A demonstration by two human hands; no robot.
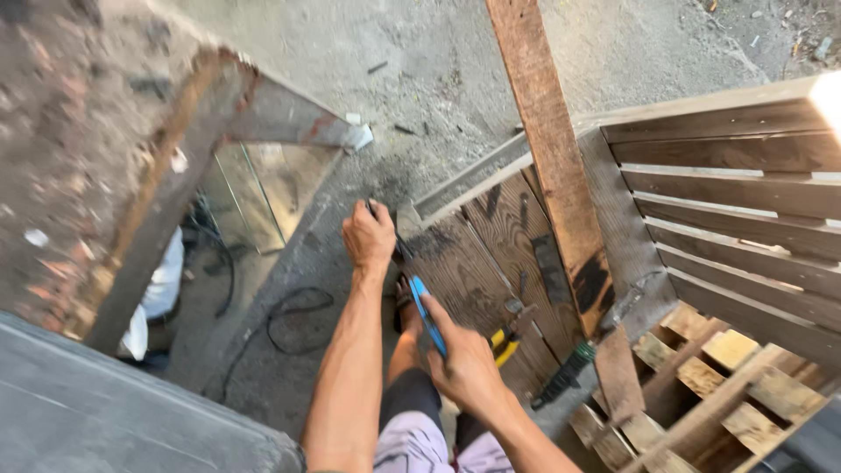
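My left hand (pixel 368 236) is closed around the dark upper end of a long tool at the corner of a dark wooden panel (pixel 491 254). My right hand (pixel 464 363) grips the same tool lower down by its blue handle (pixel 427 311), index finger laid along it. The tool runs slanted between the two hands, over the panel's left edge. Its working tip is hidden behind my left fist. My knees and pale shorts (pixel 412 442) show below the hands.
Yellow-handled pliers (pixel 504 343) and a green-handled tool (pixel 565 375) lie on the panel. A long plank (pixel 552 149) leans over it. A slatted wooden frame (pixel 745 210) and pallet (pixel 718 385) stand right. A black cable (pixel 289 315) lies on the concrete; glass sheets (pixel 254 193) lean left.
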